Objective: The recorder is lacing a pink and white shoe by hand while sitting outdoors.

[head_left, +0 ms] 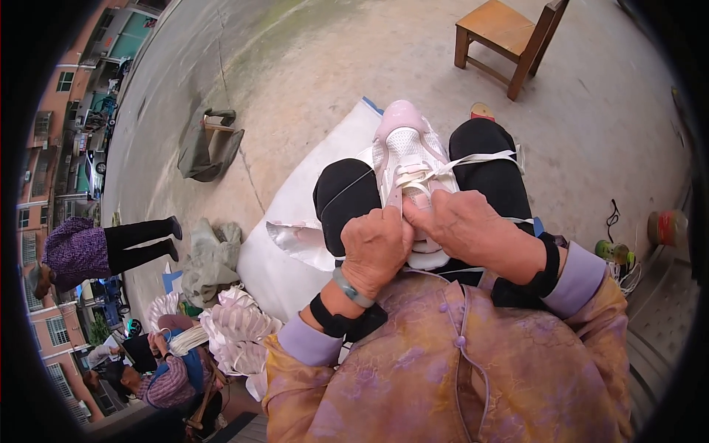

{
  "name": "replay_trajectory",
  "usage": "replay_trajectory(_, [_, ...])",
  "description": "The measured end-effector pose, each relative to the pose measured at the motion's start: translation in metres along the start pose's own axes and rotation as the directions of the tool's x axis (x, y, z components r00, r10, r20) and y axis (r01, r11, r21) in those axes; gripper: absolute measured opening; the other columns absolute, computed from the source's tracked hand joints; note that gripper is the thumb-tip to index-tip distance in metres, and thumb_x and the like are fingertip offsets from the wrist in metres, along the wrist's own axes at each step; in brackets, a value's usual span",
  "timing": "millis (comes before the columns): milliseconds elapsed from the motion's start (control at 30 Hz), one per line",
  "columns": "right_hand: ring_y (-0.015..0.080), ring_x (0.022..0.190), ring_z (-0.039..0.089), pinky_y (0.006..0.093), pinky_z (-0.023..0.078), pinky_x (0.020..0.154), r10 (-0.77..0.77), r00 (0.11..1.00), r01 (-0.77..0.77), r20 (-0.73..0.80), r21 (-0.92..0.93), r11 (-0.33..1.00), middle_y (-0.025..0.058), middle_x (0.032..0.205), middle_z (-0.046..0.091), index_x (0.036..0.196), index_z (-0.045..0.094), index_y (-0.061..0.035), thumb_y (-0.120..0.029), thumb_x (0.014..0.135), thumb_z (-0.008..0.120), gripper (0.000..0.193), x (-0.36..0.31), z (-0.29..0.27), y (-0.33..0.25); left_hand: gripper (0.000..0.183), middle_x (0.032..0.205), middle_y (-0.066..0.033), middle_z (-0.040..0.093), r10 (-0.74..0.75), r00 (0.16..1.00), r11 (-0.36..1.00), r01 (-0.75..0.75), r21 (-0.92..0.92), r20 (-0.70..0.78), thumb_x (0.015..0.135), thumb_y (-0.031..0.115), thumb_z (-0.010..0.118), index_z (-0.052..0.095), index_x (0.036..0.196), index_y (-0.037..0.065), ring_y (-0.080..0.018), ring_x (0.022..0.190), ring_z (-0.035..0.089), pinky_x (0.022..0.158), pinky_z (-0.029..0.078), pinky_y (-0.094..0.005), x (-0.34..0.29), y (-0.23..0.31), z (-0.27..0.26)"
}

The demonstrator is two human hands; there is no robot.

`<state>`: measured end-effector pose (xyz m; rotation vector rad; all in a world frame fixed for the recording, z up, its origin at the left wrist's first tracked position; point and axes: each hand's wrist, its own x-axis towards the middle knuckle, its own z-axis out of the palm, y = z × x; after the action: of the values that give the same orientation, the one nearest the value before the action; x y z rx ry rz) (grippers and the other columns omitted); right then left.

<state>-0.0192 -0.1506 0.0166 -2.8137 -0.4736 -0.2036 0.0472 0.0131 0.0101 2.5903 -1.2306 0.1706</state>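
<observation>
A pink and white sneaker point(402, 136) lies between my knees, its toe pointing away from me. Cream shoelace point(484, 156) runs through its upper eyelets, and a loose length trails over my right knee. My left hand point(375, 247) is closed, thumb and finger pinching the left eyelet edge of the sneaker. My right hand point(469, 225) is closed too, its fingertips pinched at the lacing beside the left ones. What exactly lies between the right fingertips is partly hidden; it looks like shoelace. The sneaker's heel end is partly covered by my hands.
White sheeting point(295, 188) spreads under and left of my legs. A pile of pale pink and white shoe pieces point(236, 328) sits at lower left, near seated people. Another person point(96, 247) stands farther left. A wooden chair point(496, 33) stands ahead right; bottles point(617, 252) are at right.
</observation>
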Motion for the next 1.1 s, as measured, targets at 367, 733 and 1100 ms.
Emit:
replay_trajectory(367, [0.0122,0.059,0.05,0.027,0.037,0.044,-0.133,0.991,0.135,0.025,-0.25,0.959,0.0019,0.069,0.048,0.119,0.049,-0.0045,-0.017,0.076,0.058,0.046,-0.004,0.008,0.005,0.011,0.063,-0.0118,0.053,-0.065,0.997,0.997,0.067,-0.048,0.032,0.075,0.014,0.058,0.05,0.073,0.006,-0.0305,0.056,0.055,0.049,0.043,-0.0398,-0.006,0.001,0.011])
replay_trajectory(733, [0.0232,0.059,0.059,0.0327,0.047,0.049,0.001,1.0,-0.002,0.016,0.024,1.0,0.0104,0.073,0.054,0.119,0.048,-0.0048,-0.015,0.074,0.063,0.049,-0.029,0.0,0.015,0.007,0.064,-0.011,0.051,0.109,0.987,0.983,-0.125,0.137,0.118,0.075,0.012,0.052,0.05,0.071,0.006,-0.0256,0.057,0.055,0.05,0.041,-0.0377,0.004,0.013,0.013])
replay_trajectory(1100, [0.0317,0.077,0.062,0.0381,0.048,0.062,0.403,0.911,-0.317,-0.087,0.478,0.819,0.0171,0.091,0.061,0.125,0.041,0.0023,-0.039,0.071,0.068,0.073,-0.042,-0.005,0.023,0.017,0.07,-0.0101,0.049,0.122,0.984,0.991,-0.129,0.047,0.127,0.071,0.017,0.061,0.05,0.075,0.006,-0.0281,0.064,0.053,0.056,0.042,-0.0398,0.009,0.007,-0.015])
